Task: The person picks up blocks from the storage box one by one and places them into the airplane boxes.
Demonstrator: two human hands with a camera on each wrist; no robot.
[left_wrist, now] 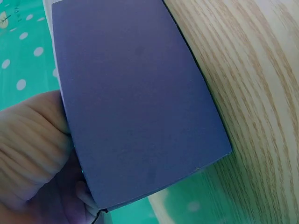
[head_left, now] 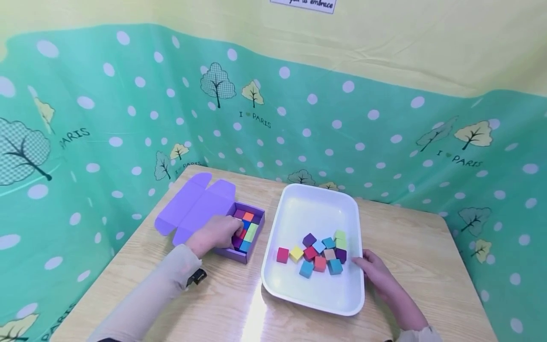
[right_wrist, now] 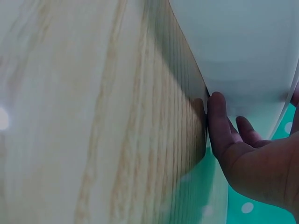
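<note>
My left hand (head_left: 219,232) reaches over the near-left wall of a purple cardboard box (head_left: 232,254), its fingers down among the coloured blocks (head_left: 250,232) packed inside. The fingertips are hidden, so I cannot tell whether they pinch a block. In the left wrist view the box's outer wall (left_wrist: 140,102) covers most of the frame, with the left hand (left_wrist: 35,149) behind its edge. My right hand (head_left: 376,271) grips the right rim of a white tray (head_left: 314,301), thumb over the rim. The right wrist view shows the right hand's fingers (right_wrist: 218,116) against the tray's outer side.
Several loose coloured cubes (head_left: 319,263) lie in the tray's near half. The box's open purple lid (head_left: 196,204) spreads to its left. Both containers stand on a wooden table (head_left: 410,237), backed by a green and yellow curtain (head_left: 273,118).
</note>
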